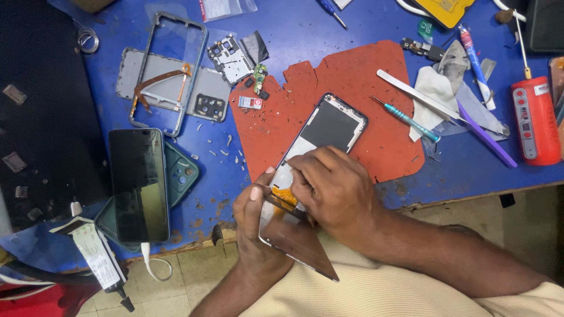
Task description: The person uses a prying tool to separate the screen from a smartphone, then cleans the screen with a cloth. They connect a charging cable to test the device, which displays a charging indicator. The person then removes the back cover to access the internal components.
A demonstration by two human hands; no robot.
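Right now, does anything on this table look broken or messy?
Yes. The blue table has worn, chipped patches along its front edge, and small pale scraps are scattered beside the red mat. The phone under both hands, left and right, is opened up, and a loose frame and small boards lie apart.

tools (405,120) crowd right; red mat (352,76) mostly bare.

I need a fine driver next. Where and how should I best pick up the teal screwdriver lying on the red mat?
Take the teal screwdriver by its ribbed handle, the thicker lower-right part, likely from above, with fingers pinching across its width. It lies flat and slanted, thin tip pointing up-left, handle end reaching off the red mat toward the white cloth. The metal tweezers lie just above, so coming from the near side seems clearer.
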